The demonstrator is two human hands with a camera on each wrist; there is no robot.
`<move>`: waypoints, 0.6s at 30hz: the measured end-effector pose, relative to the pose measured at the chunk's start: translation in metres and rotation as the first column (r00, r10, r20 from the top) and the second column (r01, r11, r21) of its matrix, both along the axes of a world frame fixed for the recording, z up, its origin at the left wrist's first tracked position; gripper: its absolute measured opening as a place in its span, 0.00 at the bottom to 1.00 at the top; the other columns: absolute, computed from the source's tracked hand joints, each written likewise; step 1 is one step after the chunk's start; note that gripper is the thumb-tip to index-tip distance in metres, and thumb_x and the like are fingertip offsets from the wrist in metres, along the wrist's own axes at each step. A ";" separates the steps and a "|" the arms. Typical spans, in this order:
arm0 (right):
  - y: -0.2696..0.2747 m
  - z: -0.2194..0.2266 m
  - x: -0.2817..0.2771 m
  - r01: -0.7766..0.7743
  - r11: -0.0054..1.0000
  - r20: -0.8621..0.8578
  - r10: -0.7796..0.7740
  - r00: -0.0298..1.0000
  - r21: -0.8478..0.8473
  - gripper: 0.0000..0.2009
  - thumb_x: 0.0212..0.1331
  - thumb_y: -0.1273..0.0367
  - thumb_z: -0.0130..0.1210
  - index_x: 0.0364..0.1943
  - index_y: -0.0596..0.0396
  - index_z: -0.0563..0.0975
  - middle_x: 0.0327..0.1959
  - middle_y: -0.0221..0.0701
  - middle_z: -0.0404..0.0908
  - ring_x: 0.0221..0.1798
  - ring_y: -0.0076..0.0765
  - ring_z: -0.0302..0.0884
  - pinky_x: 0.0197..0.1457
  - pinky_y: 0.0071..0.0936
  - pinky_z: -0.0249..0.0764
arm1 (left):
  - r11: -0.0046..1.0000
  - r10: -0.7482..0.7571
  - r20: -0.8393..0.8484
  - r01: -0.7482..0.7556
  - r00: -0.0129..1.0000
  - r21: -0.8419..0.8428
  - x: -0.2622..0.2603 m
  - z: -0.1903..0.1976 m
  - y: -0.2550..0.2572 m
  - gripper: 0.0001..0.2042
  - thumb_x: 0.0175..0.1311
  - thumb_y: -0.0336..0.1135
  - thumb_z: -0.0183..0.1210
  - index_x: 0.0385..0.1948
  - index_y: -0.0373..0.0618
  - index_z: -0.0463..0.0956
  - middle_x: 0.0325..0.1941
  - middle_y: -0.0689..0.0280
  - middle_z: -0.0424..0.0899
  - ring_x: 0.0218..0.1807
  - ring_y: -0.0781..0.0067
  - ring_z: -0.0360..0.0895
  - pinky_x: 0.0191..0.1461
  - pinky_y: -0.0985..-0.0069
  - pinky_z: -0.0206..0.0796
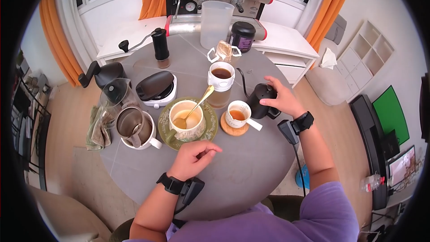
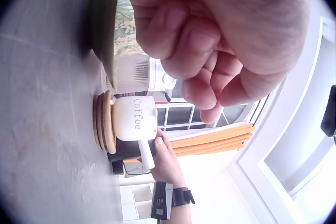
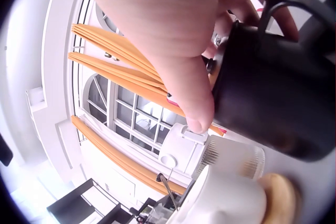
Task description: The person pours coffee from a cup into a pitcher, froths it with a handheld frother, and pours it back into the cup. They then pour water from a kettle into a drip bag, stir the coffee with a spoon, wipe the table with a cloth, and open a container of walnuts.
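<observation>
My right hand grips a black gooseneck kettle around its top, thumb on the near side and fingers behind. Left of the kettle is a small white side-handled cup lettered "Coffee", with amber liquid inside, standing on stacked wooden coasters. My left hand, fingers loosely curled around nothing, is at the near edge of a green saucer. On that saucer stands a patterned mug with pale liquid and a gold spoon. Behind sits a white dripper holding dark coffee, over a clear ribbed server.
To the left are a metal pitcher in a white mug, a scale bearing a dark lid-like piece, a cloth and a hand grinder. A tall translucent jug and black jar stand before the espresso machine.
</observation>
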State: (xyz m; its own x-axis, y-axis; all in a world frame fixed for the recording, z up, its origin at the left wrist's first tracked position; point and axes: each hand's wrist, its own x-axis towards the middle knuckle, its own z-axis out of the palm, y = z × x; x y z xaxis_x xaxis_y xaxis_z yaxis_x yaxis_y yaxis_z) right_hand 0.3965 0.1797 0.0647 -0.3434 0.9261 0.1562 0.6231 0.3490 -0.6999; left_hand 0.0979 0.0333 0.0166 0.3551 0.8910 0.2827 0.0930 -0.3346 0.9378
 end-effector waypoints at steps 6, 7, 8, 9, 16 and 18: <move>0.041 0.039 0.026 -0.088 0.987 0.021 0.091 0.996 -0.133 0.35 0.49 0.50 0.56 0.58 0.57 0.61 0.55 0.39 0.66 0.54 0.37 0.67 0.54 0.32 0.65 | 1.000 0.012 0.014 -0.012 1.000 -0.006 -0.001 -0.003 0.002 0.06 0.56 0.25 0.51 0.33 0.42 0.77 0.19 0.72 0.72 0.20 0.86 0.65 0.24 0.86 0.57; 0.054 0.054 0.030 -0.046 0.992 0.042 0.051 0.998 -0.115 0.34 0.50 0.51 0.56 0.57 0.58 0.61 0.55 0.39 0.67 0.54 0.37 0.68 0.53 0.31 0.66 | 1.000 0.010 0.030 -0.010 1.000 -0.007 0.000 -0.004 0.002 0.06 0.56 0.25 0.52 0.33 0.42 0.77 0.18 0.73 0.70 0.18 0.87 0.61 0.23 0.87 0.55; 0.069 0.068 0.033 -0.005 0.995 0.063 0.011 0.998 -0.095 0.34 0.51 0.52 0.55 0.57 0.59 0.62 0.55 0.39 0.67 0.54 0.36 0.68 0.53 0.30 0.66 | 1.000 0.012 0.030 -0.012 0.999 -0.006 0.001 -0.005 0.003 0.06 0.56 0.25 0.52 0.33 0.42 0.77 0.18 0.73 0.70 0.18 0.87 0.61 0.23 0.87 0.55; 0.091 0.074 0.039 0.033 0.999 0.075 -0.029 0.997 -0.043 0.33 0.51 0.52 0.56 0.56 0.60 0.63 0.54 0.40 0.67 0.53 0.35 0.68 0.50 0.28 0.68 | 1.000 0.012 0.036 -0.011 0.999 -0.023 0.000 -0.006 0.002 0.06 0.55 0.25 0.52 0.33 0.43 0.77 0.18 0.72 0.70 0.18 0.86 0.62 0.23 0.86 0.55; 0.211 0.094 0.020 0.080 0.986 0.369 -0.129 0.920 0.144 0.38 0.44 0.55 0.61 0.58 0.57 0.60 0.57 0.51 0.62 0.60 0.51 0.61 0.61 0.33 0.59 | 0.999 -0.024 0.002 0.024 1.000 0.030 -0.008 0.003 0.007 0.08 0.53 0.22 0.50 0.30 0.40 0.78 0.18 0.68 0.75 0.20 0.81 0.72 0.24 0.85 0.61; 0.243 0.082 0.009 0.033 0.979 0.381 -0.108 0.918 0.199 0.39 0.42 0.55 0.61 0.59 0.58 0.59 0.58 0.50 0.61 0.61 0.51 0.59 0.62 0.33 0.58 | 0.997 -0.032 0.026 0.031 0.999 0.072 -0.009 -0.001 0.008 0.07 0.52 0.22 0.51 0.30 0.40 0.78 0.18 0.67 0.75 0.20 0.77 0.73 0.24 0.83 0.62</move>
State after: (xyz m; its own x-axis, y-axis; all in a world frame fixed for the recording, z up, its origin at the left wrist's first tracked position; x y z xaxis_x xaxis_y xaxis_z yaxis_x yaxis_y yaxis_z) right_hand 0.4051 0.4223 0.1469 -0.3468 0.9175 0.1949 0.8598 0.3940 -0.3250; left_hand 0.0886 0.0414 0.0160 0.3742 0.8567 0.3549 0.0566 -0.4031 0.9134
